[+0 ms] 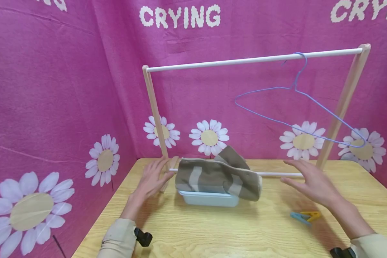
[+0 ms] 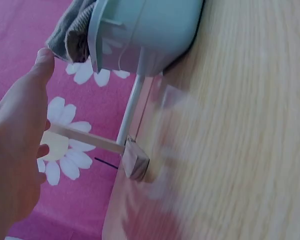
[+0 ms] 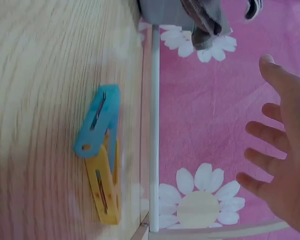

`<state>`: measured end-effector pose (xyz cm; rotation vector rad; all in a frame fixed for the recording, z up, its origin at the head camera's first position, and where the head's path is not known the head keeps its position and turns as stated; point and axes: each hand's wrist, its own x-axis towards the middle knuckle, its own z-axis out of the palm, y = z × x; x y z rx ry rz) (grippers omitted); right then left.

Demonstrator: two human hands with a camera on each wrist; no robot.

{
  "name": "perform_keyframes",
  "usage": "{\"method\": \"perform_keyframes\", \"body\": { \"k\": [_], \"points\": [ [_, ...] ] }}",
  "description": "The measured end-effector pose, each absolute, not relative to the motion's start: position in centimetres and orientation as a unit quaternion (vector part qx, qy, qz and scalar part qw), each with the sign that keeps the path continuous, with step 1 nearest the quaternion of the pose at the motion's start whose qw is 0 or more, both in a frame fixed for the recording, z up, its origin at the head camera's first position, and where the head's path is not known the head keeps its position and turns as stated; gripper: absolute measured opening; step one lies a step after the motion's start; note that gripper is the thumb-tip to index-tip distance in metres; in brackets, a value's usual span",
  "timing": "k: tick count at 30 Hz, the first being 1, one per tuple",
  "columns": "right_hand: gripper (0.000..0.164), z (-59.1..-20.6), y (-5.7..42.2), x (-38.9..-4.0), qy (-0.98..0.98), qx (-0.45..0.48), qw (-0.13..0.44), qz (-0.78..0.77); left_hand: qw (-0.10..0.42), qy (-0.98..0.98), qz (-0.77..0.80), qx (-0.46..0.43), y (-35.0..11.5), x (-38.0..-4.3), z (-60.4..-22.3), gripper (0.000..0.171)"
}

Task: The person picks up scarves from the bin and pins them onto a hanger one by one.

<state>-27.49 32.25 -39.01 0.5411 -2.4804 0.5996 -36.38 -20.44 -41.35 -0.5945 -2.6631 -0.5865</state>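
Cloth (image 1: 213, 177) is lying across the pale-blue tub (image 1: 209, 200) on the bench (image 1: 193, 229). I'm judging it soft, light, prone to sagging; favouring both ends for grip. My left hand (image 1: 153, 177) and right hand (image 1: 316, 183) are holding nothing, fingers extended.

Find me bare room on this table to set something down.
The table is bare in front of the pale blue bin, and between it and the clothespins. It's crowded farther back, where the bin, the brown cloth on it, the rack's lower bar and the left hand cluster.
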Motion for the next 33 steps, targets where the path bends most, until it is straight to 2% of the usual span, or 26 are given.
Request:
{"method": "perform_keyframes", "body": {
  "k": [7, 10, 15, 19, 29, 33],
  "points": [
    [0.046, -38.9, 30.5, -27.2, -0.901, 0.213, 0.3, 0.229, 0.15, -0.922, -0.287, -0.214, -19.1, -36.7, -41.0, 0.058],
    [0.046, -38.9, 29.9, -27.2, -0.898, 0.212, 0.296, 0.249, 0.139, -0.909, -0.327, -0.219, -18.4, -36.7, -40.8, 0.055],
    [0.047, -39.2, 28.9, -27.1, -0.895, 0.216, 0.269, 0.282, 0.091, -0.873, -0.421, -0.231, -17.2, -36.7, -40.5, 0.055],
    [0.044, -39.3, 28.1, -27.1, -0.89, 0.227, 0.276, 0.283, 0.071, -0.858, -0.447, -0.243, -16.5, -36.7, -40.4, 0.056],
    [0.048, -39.1, 25.1, -26.7, -0.816, 0.372, 0.315, 0.31, 0.09, -0.865, -0.427, -0.246, -15.1, -37.1, -40.4, 0.058],
    [0.041, -39.1, 23.7, -26.9, -0.797, 0.432, 0.319, 0.275, 0.111, -0.863, -0.424, -0.25, -14.8, -37.2, -40.3, 0.058]
  ]
}}
